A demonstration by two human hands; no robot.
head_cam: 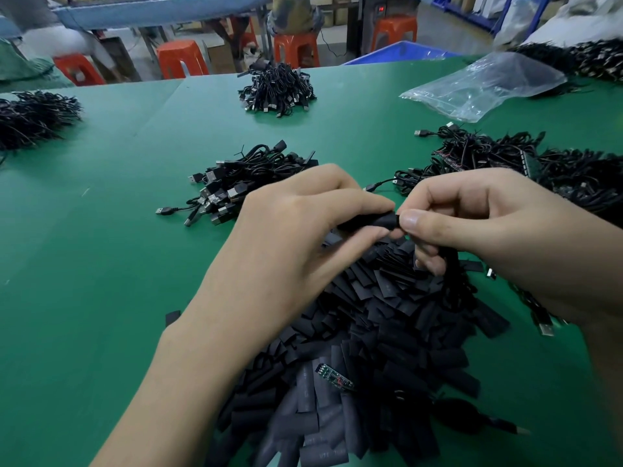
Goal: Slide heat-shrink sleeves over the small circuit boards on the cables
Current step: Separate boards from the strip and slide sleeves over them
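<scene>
While the left hand (296, 227) pinches a black sleeve (369, 221) above the pile (371, 332) on the bench (101, 264), the right hand (478, 224) grips the cable (450, 267) at its mouth. Should the board (hidden from me) snag the rim, the sleeve could buckle.

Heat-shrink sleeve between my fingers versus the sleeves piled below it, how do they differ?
The held sleeve looks rounded; the piled sleeves lie mostly flat. The held sleeve is pinched between the left hand and the right hand, raised; the piled sleeves rest loose on the green table. Both are black.
</scene>
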